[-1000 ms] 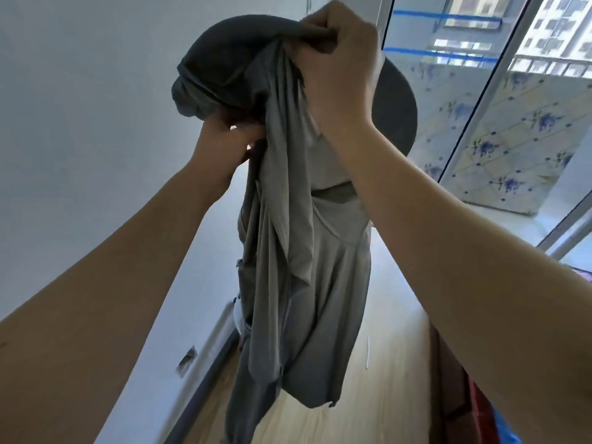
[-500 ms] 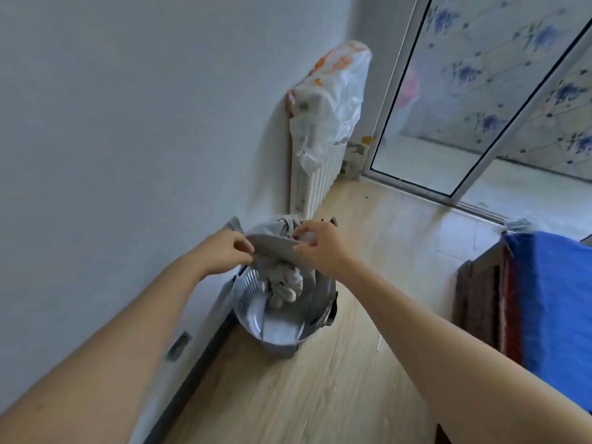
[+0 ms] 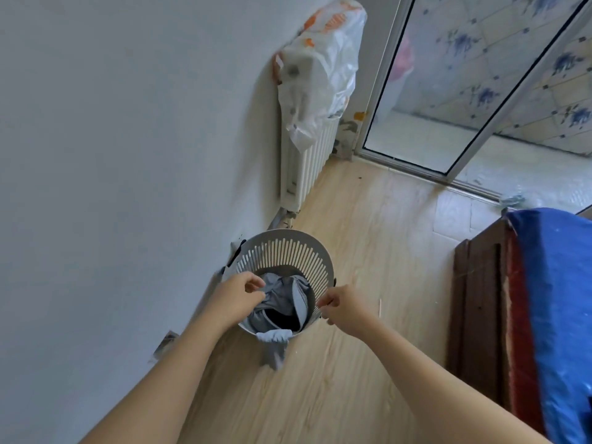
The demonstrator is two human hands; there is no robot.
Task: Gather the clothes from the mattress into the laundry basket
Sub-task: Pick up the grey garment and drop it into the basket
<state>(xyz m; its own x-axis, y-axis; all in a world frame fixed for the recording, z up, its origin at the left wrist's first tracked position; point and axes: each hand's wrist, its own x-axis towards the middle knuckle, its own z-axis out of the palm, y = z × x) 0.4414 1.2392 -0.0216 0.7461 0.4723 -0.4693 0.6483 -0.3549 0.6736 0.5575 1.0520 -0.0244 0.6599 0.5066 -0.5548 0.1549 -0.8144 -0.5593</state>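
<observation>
Reaching arms: two bare arms are stretched down, the left grip and right grip held over a white slatted laundry basket set on the wooden floor.
Left grip: curled, a fold of the grey garment pinched between thumb and fingers.
Right grip: fingers curled just over the basket's rim; whether anything is held cannot be told.
Clothes: the grey garment is bundled inside the basket between both grips, one end draped over the near rim below them.
Bed: a blue-covered mattress is seen well right of the right grip.
Background: a white radiator is seen beyond the grips, a plastic bag draped on top.
</observation>
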